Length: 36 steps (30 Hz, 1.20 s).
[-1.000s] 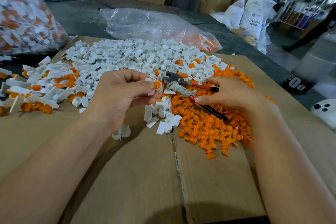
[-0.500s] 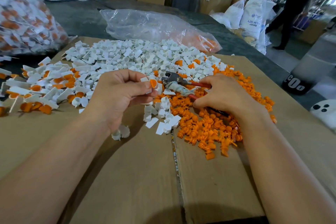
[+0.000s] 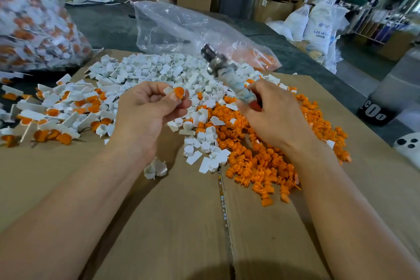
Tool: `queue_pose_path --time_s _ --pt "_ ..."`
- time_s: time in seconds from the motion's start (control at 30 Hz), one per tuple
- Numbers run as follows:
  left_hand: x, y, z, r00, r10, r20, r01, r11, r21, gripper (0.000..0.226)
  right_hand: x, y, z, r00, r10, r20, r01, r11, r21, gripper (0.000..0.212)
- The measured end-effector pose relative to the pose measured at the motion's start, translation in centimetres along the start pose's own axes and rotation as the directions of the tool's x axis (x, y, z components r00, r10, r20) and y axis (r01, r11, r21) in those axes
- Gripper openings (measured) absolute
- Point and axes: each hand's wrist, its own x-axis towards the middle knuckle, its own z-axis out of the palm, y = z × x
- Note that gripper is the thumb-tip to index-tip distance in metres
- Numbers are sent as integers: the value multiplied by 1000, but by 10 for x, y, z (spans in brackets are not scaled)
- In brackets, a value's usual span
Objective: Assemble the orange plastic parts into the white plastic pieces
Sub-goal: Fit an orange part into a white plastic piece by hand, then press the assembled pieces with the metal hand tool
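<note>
Orange part (image 3: 178, 92) seated in white piece (image 3: 168, 90), pinched at left hand (image 3: 147, 113) fingertips. Orange end faces about 1 o'clock; long axis unclear. Right hand (image 3: 272, 118) grips pliers-like tool (image 3: 219, 65), its head toward 11 o'clock. Likely the pressing-home step. Next move: bring the tool squarely onto the pair.

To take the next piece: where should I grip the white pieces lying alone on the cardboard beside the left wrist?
Probably pinch the lone white pieces across their round cup walls, from above: they lie alone on the cardboard, so fingers fit either side.
</note>
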Motion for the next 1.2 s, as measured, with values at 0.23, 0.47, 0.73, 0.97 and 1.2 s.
queue_pose_path --time_s 0.23,0.47,0.73,0.97,1.2 --pt "2 0 0 997 66 -40 -68 996 -60 17 -5 -11 12 988 -84 127 101 985 -141 33" --pt "3 -1 -1 997 60 -55 -63 996 -61 16 -7 -13 14 982 -98 163 114 989 -94 39" --pt "4 -2 -2 995 49 -89 -53 997 -50 21 -8 -18 19 976 -142 166 169 973 -158 37" --pt "5 -3 -2 994 40 -102 -43 999 -30 24 -10 -21 23 959 -146 244 157 987 -24 36" --pt "5 -3 -1 996 29 -79 -30 999 -15 25 -9 -19 19 935 -158 317 140 987 81 29"
